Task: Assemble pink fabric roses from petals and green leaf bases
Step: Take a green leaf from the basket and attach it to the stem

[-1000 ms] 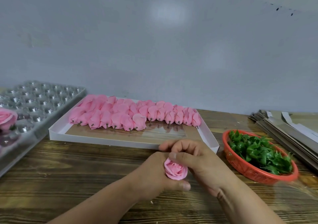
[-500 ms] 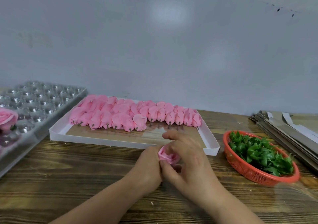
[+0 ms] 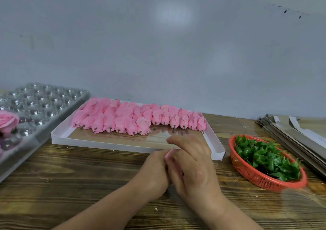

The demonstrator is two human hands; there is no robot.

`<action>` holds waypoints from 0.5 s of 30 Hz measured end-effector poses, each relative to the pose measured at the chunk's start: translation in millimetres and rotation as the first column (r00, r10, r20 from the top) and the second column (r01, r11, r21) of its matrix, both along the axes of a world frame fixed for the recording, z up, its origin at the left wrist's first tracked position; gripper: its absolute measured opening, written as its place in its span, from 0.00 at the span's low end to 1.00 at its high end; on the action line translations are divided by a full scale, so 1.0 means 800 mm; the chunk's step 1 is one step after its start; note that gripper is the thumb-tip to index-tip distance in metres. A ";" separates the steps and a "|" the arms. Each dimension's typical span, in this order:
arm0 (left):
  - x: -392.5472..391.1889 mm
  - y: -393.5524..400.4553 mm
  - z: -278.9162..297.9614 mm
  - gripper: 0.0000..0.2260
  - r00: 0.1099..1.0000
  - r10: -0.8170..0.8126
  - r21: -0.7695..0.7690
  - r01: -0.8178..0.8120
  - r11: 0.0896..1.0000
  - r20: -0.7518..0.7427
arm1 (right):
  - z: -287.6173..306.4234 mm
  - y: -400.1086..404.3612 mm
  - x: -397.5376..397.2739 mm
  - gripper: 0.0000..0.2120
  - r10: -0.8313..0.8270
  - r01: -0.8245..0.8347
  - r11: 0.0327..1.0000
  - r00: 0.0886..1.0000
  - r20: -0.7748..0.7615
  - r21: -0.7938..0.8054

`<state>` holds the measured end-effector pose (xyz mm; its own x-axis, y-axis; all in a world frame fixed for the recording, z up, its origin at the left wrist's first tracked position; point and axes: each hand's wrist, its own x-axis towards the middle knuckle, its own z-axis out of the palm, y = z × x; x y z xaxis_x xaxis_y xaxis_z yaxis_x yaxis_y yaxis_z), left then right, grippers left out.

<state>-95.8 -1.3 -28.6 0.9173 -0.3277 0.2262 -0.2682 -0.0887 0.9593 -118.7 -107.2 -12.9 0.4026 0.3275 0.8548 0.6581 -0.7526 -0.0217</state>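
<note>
A clear blister tray (image 3: 40,102) sat at the far left of the desk (image 3: 70,176), one finished rose (image 3: 8,121) in it. Next came a white tray (image 3: 58,136) with rows of pink petal buds (image 3: 134,118). Near the middle, the left hand (image 3: 153,171) and right hand (image 3: 192,166) pressed together, each grip closed around a pink rose (image 3: 168,154), only a sliver showing. Further right, a red basket (image 3: 255,176) held green leaf bases (image 3: 264,157), with flat cardboard (image 3: 291,136) beyond.
</note>
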 end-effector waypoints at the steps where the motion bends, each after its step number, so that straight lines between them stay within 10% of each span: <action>1: 0.000 -0.002 0.000 0.16 0.999 0.009 -0.029 -0.010 1.000 -0.034 | -0.001 0.001 0.000 0.03 0.003 -0.003 1.000 1.000 0.003 -0.001; 10: -0.005 0.007 -0.001 0.20 0.999 0.045 0.126 -0.047 0.991 0.019 | -0.002 -0.001 0.001 0.10 0.012 0.000 0.973 0.999 0.053 -0.232; 15: -0.005 0.011 0.006 0.09 0.991 0.022 -0.003 -0.023 1.000 -0.131 | 0.002 -0.009 -0.003 0.07 0.099 -0.095 0.994 0.992 -0.075 0.052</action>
<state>-99.5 7.7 -24.0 0.9462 -0.3058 0.1055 -0.1387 -0.0890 0.9863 -120.9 -114.2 -11.2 0.4366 0.3273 0.8380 0.7228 -0.6822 -0.1101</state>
